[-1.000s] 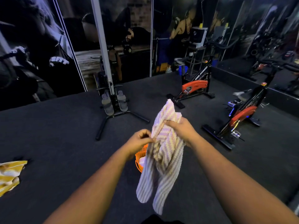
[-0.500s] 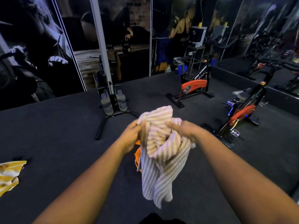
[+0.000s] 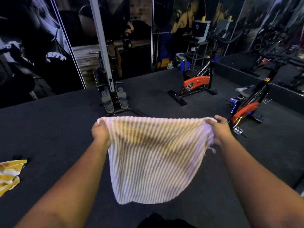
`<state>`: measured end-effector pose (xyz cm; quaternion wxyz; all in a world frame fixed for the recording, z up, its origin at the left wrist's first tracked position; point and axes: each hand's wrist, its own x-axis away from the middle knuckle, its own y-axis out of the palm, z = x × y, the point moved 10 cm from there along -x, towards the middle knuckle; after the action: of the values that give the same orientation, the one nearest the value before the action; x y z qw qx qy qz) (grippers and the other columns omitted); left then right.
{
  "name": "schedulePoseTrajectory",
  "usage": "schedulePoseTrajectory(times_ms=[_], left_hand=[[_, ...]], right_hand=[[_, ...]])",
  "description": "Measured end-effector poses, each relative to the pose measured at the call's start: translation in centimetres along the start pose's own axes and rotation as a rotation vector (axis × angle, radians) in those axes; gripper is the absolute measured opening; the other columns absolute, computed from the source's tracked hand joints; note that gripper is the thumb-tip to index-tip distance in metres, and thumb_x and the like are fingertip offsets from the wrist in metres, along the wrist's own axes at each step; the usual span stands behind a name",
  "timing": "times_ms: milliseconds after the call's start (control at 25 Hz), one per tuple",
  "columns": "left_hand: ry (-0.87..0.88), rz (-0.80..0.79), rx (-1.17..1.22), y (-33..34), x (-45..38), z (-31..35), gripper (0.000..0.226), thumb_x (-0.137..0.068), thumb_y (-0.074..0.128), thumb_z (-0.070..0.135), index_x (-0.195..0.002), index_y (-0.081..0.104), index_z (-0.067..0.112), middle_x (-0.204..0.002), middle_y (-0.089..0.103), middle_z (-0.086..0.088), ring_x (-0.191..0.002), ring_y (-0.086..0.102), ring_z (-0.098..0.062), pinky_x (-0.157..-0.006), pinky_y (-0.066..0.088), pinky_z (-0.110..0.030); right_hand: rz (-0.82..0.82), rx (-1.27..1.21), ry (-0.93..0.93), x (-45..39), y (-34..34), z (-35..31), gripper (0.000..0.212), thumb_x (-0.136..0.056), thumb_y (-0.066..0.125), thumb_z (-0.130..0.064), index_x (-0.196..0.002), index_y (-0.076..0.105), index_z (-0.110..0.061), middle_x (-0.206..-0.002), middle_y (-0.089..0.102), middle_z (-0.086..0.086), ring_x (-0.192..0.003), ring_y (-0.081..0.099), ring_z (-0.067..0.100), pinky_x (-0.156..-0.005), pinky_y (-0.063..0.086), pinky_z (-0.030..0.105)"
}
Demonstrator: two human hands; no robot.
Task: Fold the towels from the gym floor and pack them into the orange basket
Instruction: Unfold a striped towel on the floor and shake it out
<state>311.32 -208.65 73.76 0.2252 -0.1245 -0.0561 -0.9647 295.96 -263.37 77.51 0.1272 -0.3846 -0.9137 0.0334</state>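
Observation:
A white towel with thin purple stripes [image 3: 154, 155] hangs spread flat in the air in front of me. My left hand [image 3: 100, 132] pinches its top left corner. My right hand [image 3: 218, 129] pinches its top right corner, the two hands held wide apart. The towel's lower edge droops toward the dark floor. The orange basket is hidden behind the spread towel. A yellow and white striped towel [image 3: 9, 175] lies crumpled on the floor at the far left.
A rowing machine with grey footrests [image 3: 113, 99] stands ahead at the middle. Two orange and black exercise bikes [image 3: 195, 84] [image 3: 246, 109] stand at the right. Dark wall panels and mirrors close off the back. Dark carpet [image 3: 49, 129] covers the floor.
The towel was bunched between my hands close together. My hands have moved apart and the towel is now stretched out flat, covering the basket.

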Motion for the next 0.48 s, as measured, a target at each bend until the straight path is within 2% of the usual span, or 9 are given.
schedulePoseTrajectory(times_ms=[40, 80, 120, 160, 240, 320, 400, 480], left_hand=[[0.033, 0.004, -0.027, -0.3, -0.2, 0.2, 0.030, -0.106, 0.048, 0.036, -0.115, 0.064, 0.013, -0.097, 0.060, -0.001, -0.090, 0.056, -0.018, -0.080, 0.045, -0.029], [0.082, 0.000, -0.103, -0.5, -0.4, 0.6, 0.029, -0.106, 0.046, 0.037, -0.109, 0.063, 0.013, -0.094, 0.060, -0.001, -0.088, 0.056, -0.019, -0.078, 0.044, -0.029], [0.140, -0.009, -0.207, -0.7, -0.6, 1.2, 0.030, -0.106, 0.045, 0.038, -0.101, 0.060, 0.013, -0.090, 0.058, -0.003, -0.086, 0.055, -0.020, -0.077, 0.043, -0.030], [0.197, -0.014, -0.308, -0.9, -0.8, 1.7, 0.034, -0.106, 0.043, 0.040, -0.095, 0.058, 0.011, -0.086, 0.056, -0.005, -0.083, 0.053, -0.022, -0.075, 0.042, -0.033], [0.279, 0.017, -0.431, -1.9, -1.4, 2.7, 0.043, -0.107, 0.040, 0.043, -0.091, 0.057, 0.007, -0.084, 0.055, -0.007, -0.080, 0.052, -0.025, -0.074, 0.042, -0.037], [0.274, 0.055, -0.440, -3.0, -2.0, 2.8, 0.048, -0.107, 0.038, 0.045, -0.099, 0.060, 0.004, -0.087, 0.057, -0.007, -0.081, 0.054, -0.026, -0.073, 0.042, -0.034], [0.211, 0.026, -0.410, -2.9, -2.2, 2.1, 0.047, -0.106, 0.040, 0.045, -0.094, 0.059, 0.004, -0.077, 0.052, -0.003, -0.078, 0.051, -0.025, -0.068, 0.039, -0.032], [0.155, -0.005, -0.408, -2.3, -2.1, 1.5, 0.044, -0.106, 0.041, 0.044, -0.083, 0.054, 0.009, -0.072, 0.050, -0.006, -0.076, 0.050, -0.029, -0.064, 0.037, -0.032]], right_hand=[[-0.088, -0.037, 0.040, -0.2, 0.6, 0.7, 0.041, -0.087, 0.075, -0.002, -0.120, 0.055, -0.014, -0.099, 0.062, 0.011, -0.082, 0.065, 0.026, -0.074, 0.057, 0.039], [-0.203, 0.143, 0.061, -0.1, 1.5, 1.3, 0.044, -0.087, 0.074, 0.002, -0.126, 0.057, -0.008, -0.105, 0.065, 0.016, -0.087, 0.068, 0.030, -0.077, 0.057, 0.042], [-0.288, 0.452, 0.068, 0.2, 2.0, 2.2, 0.040, -0.087, 0.072, 0.001, -0.125, 0.060, -0.002, -0.107, 0.068, 0.019, -0.091, 0.069, 0.032, -0.079, 0.057, 0.040], [-0.230, 0.722, 0.042, -0.2, 1.2, 2.5, 0.034, -0.089, 0.069, -0.004, -0.122, 0.063, -0.002, -0.111, 0.070, 0.020, -0.098, 0.069, 0.034, -0.082, 0.056, 0.038], [0.017, 1.029, -0.024, 0.5, -0.9, 0.8, 0.034, -0.094, 0.063, -0.022, -0.125, 0.061, -0.008, -0.124, 0.067, 0.019, -0.114, 0.065, 0.038, -0.089, 0.052, 0.041], [0.098, 1.132, -0.021, 1.0, -1.9, -0.1, 0.047, -0.095, 0.064, -0.044, -0.127, 0.061, -0.009, -0.129, 0.065, 0.018, -0.119, 0.062, 0.039, -0.090, 0.050, 0.042], [-0.006, 0.931, 0.096, 0.5, -1.3, 1.2, 0.057, -0.094, 0.066, -0.052, -0.123, 0.066, -0.003, -0.119, 0.068, 0.023, -0.108, 0.066, 0.040, -0.084, 0.051, 0.042], [-0.201, 0.358, 0.173, 1.1, 1.3, 2.4, 0.039, -0.095, 0.069, -0.042, -0.110, 0.067, -0.006, -0.084, 0.062, 0.021, -0.068, 0.063, 0.033, -0.060, 0.049, 0.037]])
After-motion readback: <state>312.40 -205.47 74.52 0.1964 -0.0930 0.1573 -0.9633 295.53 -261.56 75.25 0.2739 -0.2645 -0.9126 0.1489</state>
